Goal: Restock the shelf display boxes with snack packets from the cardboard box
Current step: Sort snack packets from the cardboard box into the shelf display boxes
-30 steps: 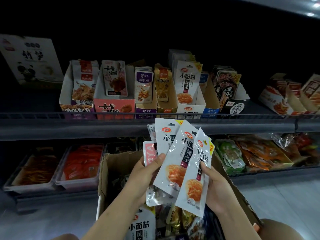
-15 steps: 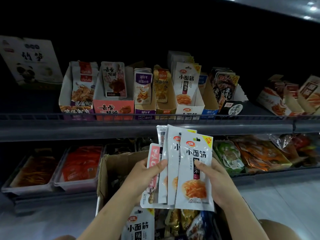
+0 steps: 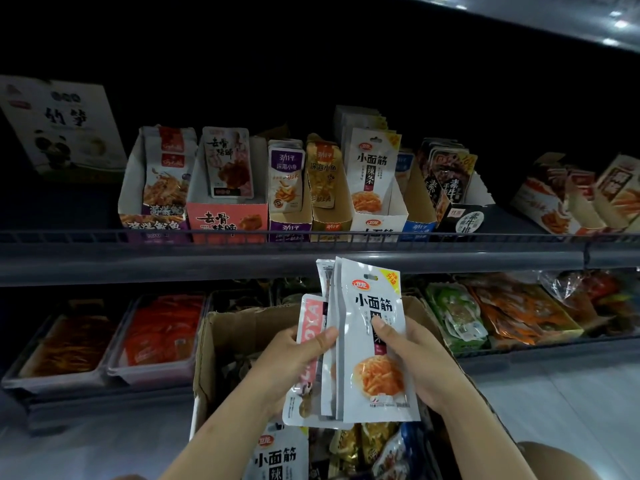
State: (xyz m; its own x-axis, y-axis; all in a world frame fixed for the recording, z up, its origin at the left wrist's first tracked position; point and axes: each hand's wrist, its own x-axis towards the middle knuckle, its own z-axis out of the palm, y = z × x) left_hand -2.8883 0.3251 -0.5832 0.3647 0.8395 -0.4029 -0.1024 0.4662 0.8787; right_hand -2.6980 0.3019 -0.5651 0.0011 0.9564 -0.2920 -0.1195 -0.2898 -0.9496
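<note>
I see both hands raised above the open cardboard box (image 3: pixel 235 341), holding one stack of snack packets (image 3: pixel 349 341) upright between them. The left hand (image 3: pixel 294 362) grips the stack from its left edge, thumb lying across the front of a pink-and-white packet (image 3: pixel 309 320) at the stack's left side. The right hand (image 3: pixel 412 362) grips the right edge, thumb pressed on the face of the front white packet (image 3: pixel 375 344), which shows black lettering and a picture of orange strips. The packets are squared together, edges nearly flush, with the rear ones showing only along the left and top.

The stack sits just below the front rail of the upper shelf (image 3: pixel 311 261), directly under a white display box (image 3: pixel 379 220) that carries packets of the same white design. To the left of that box stand a tan box (image 3: pixel 329 221), a purple-fronted box (image 3: pixel 289 230), a pink box (image 3: pixel 227 221) and a further white box (image 3: pixel 154 223), each holding upright packets. To its right are a blue-fronted box (image 3: pixel 419 225) and a dark box (image 3: pixel 464 218).

Inside the cardboard box, more packets lie loose, including another white one (image 3: pixel 277 459) at the bottom of the view. Clear trays (image 3: pixel 152 368) of red and orange goods occupy the lower shelf on the left.
</note>
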